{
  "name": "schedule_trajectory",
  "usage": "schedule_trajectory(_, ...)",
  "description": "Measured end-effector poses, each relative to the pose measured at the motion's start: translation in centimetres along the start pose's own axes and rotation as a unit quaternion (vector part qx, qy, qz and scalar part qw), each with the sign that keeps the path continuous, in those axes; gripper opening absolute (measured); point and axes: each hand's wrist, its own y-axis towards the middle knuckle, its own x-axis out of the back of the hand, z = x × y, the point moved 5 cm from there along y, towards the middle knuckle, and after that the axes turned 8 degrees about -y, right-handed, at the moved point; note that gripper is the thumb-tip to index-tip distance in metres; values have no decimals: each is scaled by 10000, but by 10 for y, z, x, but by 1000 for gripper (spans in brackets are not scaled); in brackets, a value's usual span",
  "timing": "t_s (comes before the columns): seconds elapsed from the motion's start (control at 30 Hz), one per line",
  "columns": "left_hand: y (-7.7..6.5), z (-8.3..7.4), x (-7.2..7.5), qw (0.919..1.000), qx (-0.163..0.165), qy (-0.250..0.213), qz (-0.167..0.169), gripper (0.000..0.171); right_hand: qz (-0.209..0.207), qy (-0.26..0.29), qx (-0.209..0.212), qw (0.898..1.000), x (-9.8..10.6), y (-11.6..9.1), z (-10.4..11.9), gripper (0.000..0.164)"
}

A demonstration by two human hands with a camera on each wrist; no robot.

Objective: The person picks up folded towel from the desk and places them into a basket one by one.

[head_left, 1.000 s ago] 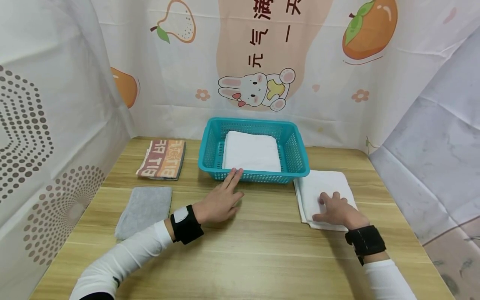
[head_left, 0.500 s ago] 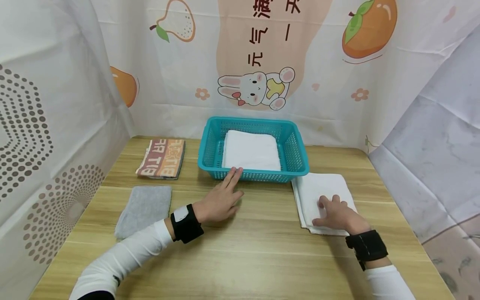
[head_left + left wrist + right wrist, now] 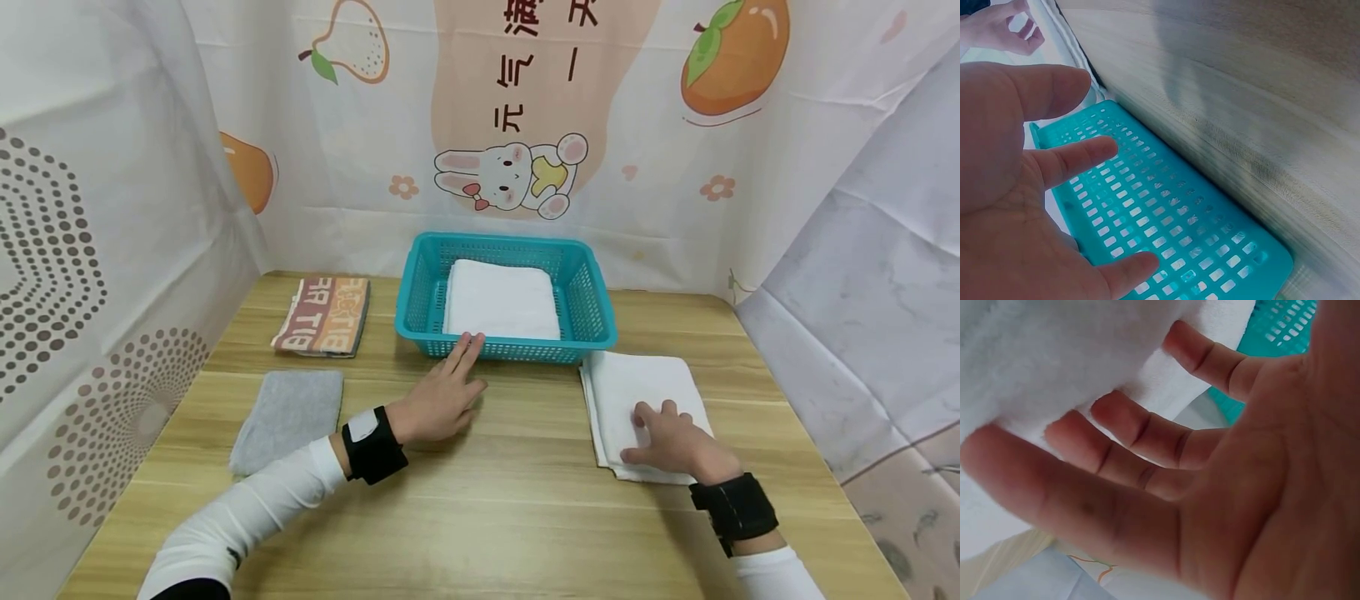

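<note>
A teal perforated basket point(image 3: 592, 292) stands at the back middle of the table, and a folded white towel point(image 3: 502, 300) lies inside it. My left hand point(image 3: 438, 398) touches the basket's near rim, two fingers stretched forward. The left wrist view shows its fingers spread along the basket's holed side. To the right lies a second folded white towel point(image 3: 645, 375), one corner close by the basket's front right corner. My right hand point(image 3: 675, 437) rests its spread fingertips on top of that towel. In the right wrist view these fingers point(image 3: 1116, 506) are fairly straight, tips against the fluffy cloth.
On the left are a folded patterned towel point(image 3: 322, 317) in red and orange, and a folded grey towel point(image 3: 288, 417) nearer the front. A printed white cloth point(image 3: 337, 167) hangs behind the wooden table point(image 3: 480, 517), with sheets on both sides.
The right-hand white towel has slid toward the table's front, with my right hand moving along on top of it. My left hand stays at the basket's rim.
</note>
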Motion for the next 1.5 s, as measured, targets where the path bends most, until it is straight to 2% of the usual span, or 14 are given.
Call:
schedule_trajectory(0.2,-1,0,0,9999,100,-59,48,32,-31,48,77,10000,-1,-6,3,63)
schedule_trajectory(0.33,-1,0,2,9996,185,-197,91,32,-238,353,228,9988,-1,-8,-1,47)
schedule_trajectory(0.43,0,0,3,9989,261,-359,145,33,-618,566,207,9963,-2,-8,-8,38)
schedule_trajectory(0.5,0,0,3,9983,318,-446,174,34,-884,597,45,9943,-3,-7,-14,44)
schedule_trajectory(0.57,-1,2,4,9978,378,-530,140,35,-1051,584,-144,9926,-4,-4,-19,61)
schedule_trajectory(0.63,-2,2,5,9973,421,-592,83,35,-1053,592,-341,9921,-5,-1,-25,81)
schedule_trajectory(0.73,-5,2,5,9965,389,-742,-30,36,-905,743,-380,9924,-8,4,-30,101)
schedule_trajectory(0.8,-9,-1,4,9960,304,-830,-89,37,-790,782,-319,9933,-12,5,-33,108)
schedule_trajectory(0.93,-17,-6,1,9959,142,-883,-146,39,-721,796,-126,9941,-17,4,-34,109)
schedule_trajectory(1.0,-20,-8,-1,9947,195,-1005,-53,40,-713,782,-92,9943,-18,2,-34,108)
schedule_trajectory(1.1,-26,-10,-9,9911,361,-1244,308,42,-585,692,-98,9958,-20,-1,-32,109)
schedule_trajectory(1.27,-31,-17,-22,9774,587,-1784,971,45,-218,588,-217,9978,-27,-10,-29,113)
schedule_trajectory(1.5,-31,-17,-21,9647,729,-2212,1229,48,-441,671,-14,9968,-22,-9,-17,112)
